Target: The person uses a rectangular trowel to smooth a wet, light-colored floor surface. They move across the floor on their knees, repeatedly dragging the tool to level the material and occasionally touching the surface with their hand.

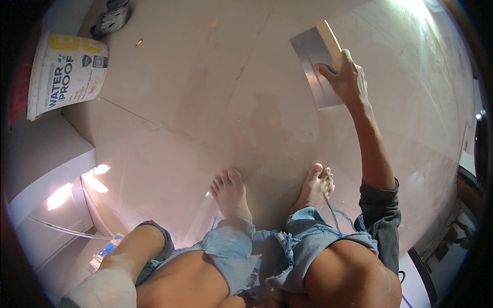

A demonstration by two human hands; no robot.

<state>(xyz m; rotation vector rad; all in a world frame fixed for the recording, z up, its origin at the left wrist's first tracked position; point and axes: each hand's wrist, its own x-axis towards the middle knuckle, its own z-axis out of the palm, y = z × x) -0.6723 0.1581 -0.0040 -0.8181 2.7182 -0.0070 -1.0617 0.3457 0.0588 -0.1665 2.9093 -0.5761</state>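
Note:
My right hand (350, 81) is reached out over the dusty floor at the upper right. Its fingers wrap round the pale yellow handle of a wide putty knife (309, 61), and the thumb lies on the metal blade. The blade points to the left; whether it touches the floor I cannot tell. My left arm bends down at the lower left, ending in a pale, dusty left hand (105, 288) by the lower edge. Its fingers do not show. Close to that arm lies a small white and blue package (109, 249), partly covered.
A white bucket (77, 84) with yellow and blue print stands at the upper left, a grey shoe (113, 20) behind it. Below is a white ledge (56, 167) with a pale cable (67, 231). My bare feet (229, 192) rest on the floor (195, 118). A dark-framed opening borders the right.

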